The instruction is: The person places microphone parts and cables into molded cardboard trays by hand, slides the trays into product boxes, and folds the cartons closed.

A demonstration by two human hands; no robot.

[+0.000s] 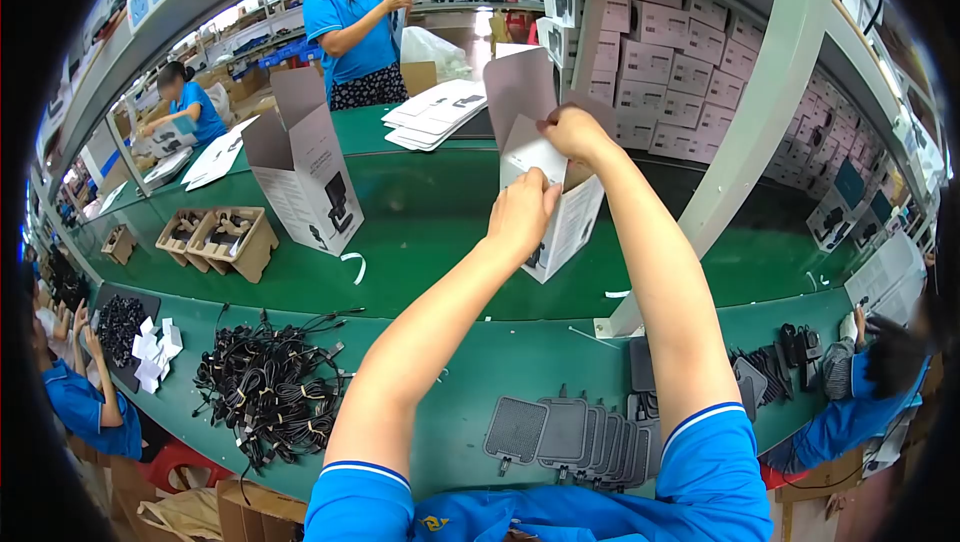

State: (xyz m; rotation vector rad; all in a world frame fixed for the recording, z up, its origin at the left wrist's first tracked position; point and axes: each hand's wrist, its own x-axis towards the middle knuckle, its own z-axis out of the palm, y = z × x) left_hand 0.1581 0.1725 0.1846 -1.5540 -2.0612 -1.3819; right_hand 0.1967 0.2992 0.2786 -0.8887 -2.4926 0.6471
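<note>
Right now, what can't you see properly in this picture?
All in the head view:
Inside bottom of the handled box: hidden by its walls.
Small print on it: too small and blurred.
Underneath the black cables: covered by the top ones.
Standing worker's head top: cut off by the upper edge.

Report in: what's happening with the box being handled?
Left hand, right hand: both at top of open box. Box upright, one flap raised. Nothing visibly blocking.

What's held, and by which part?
Apparently the open white box, by its top: left hand at the upper edge, right hand among raised flaps. Exact finger contact is unclear.
</note>
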